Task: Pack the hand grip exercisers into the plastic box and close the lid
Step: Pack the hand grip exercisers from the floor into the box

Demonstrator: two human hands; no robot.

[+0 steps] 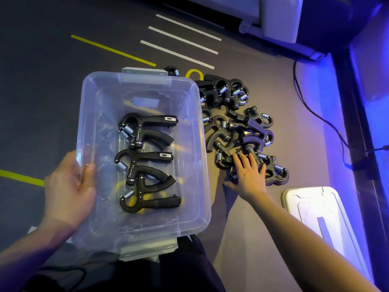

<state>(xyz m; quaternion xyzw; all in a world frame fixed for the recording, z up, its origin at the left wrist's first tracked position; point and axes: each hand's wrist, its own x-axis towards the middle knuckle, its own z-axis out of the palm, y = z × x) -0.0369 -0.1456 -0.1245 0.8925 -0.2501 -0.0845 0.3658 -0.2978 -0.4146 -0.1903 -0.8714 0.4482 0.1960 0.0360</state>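
Observation:
A clear plastic box [195, 186] with grey end latches stands open on the dark floor in front of me. Three black hand grip exercisers [145, 165] with steel springs lie in a column on its bottom. My left hand [69, 188] grips the box's left wall, thumb inside the rim. To the right of the box lies a loose pile of several black exercisers [242, 125]. My right hand [249, 173] rests on the near end of that pile with its fingers spread and straight. The box's white lid [320, 213] lies flat on the floor at the right.
Yellow and white tape lines mark the floor beyond and left of the box. A black cable [315, 114] runs along the floor at the right, by a blue-lit wall base. My dark-clothed legs are at the bottom edge, under the box's near end.

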